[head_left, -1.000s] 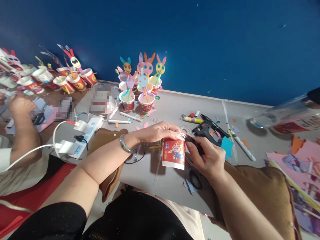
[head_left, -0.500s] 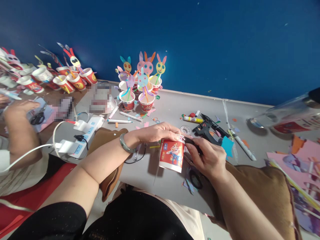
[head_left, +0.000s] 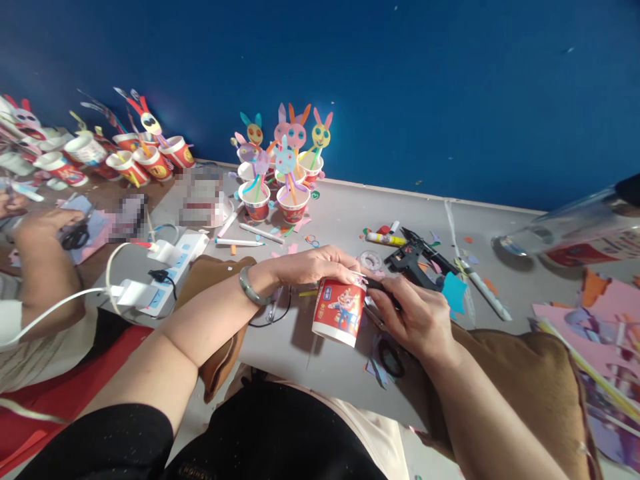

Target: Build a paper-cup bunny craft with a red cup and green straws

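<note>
My left hand [head_left: 320, 265] is closed on a red paper cup [head_left: 340, 310] printed with a cartoon figure. The cup is held above the table, slightly tilted, its white-banded end toward me. In my right hand [head_left: 420, 312] is a slim dark-handled tool [head_left: 376, 285], its tip end against the cup's far edge beside my left fingers. The tool's exact kind is hidden by the grip. Black-handled scissors [head_left: 391, 357] lie on the table below my right hand.
Cups with paper rabbits [head_left: 286, 160] stand by the blue wall. A black glue gun [head_left: 415, 263], markers and paper scraps lie beyond my right hand. A power strip [head_left: 175, 270] sits left, near another person's hand [head_left: 50, 223]. A clear bottle [head_left: 565, 233] is at far right.
The cup has shifted slightly left and tilted more, with its lower end swung left. My right hand has moved a little left with the tool.
</note>
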The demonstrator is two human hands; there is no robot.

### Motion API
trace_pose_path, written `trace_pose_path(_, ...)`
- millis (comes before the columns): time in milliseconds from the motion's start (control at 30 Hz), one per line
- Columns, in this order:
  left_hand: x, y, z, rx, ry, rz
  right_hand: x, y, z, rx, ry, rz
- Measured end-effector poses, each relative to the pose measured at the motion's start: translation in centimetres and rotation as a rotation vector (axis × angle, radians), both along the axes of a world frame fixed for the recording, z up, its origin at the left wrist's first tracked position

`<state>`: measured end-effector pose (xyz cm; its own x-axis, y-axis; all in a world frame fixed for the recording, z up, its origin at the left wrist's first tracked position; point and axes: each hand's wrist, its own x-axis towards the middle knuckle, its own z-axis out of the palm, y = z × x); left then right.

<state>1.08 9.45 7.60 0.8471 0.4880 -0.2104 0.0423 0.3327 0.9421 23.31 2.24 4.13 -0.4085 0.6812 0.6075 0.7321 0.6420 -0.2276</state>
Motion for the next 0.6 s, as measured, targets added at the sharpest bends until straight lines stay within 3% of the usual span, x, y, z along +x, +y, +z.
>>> trace_pose_path(600, 0.0, -0.2, 1.0, 0.035, 0.020, 0.026, 0.1, 0.2, -0.2, 0.026, 0.010, 0.051)
